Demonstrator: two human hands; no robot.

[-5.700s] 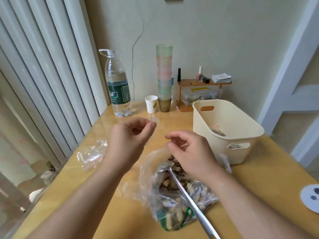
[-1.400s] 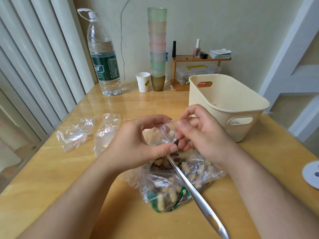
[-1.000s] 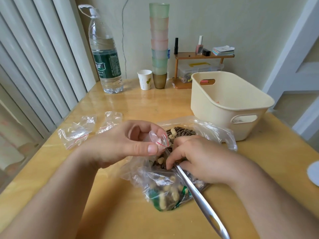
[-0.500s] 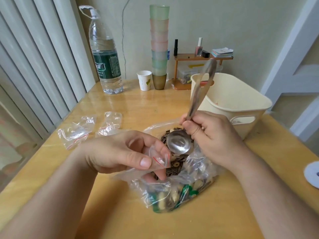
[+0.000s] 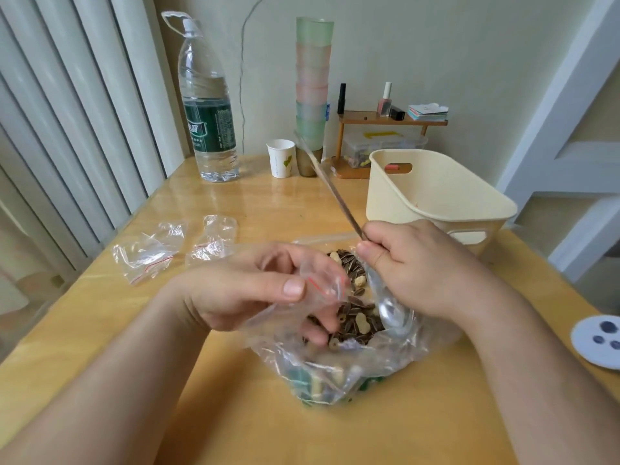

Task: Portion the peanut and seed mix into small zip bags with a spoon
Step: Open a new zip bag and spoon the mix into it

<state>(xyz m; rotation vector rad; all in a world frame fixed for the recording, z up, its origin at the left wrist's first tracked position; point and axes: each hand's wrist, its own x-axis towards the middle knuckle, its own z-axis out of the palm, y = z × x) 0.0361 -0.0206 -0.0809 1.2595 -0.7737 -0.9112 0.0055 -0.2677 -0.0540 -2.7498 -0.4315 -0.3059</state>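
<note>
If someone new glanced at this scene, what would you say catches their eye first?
Most likely the two hands at the centre: the left hand pinches a small zip bag open, while the right hand dips a metal spoon into the big bag of peanut and seed mix. Next, the tall stack of pastel cups and the water bottle against the back wall.

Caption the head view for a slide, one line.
Left hand holds a zip bag open while right hand dips the spoon into the mix.
</note>
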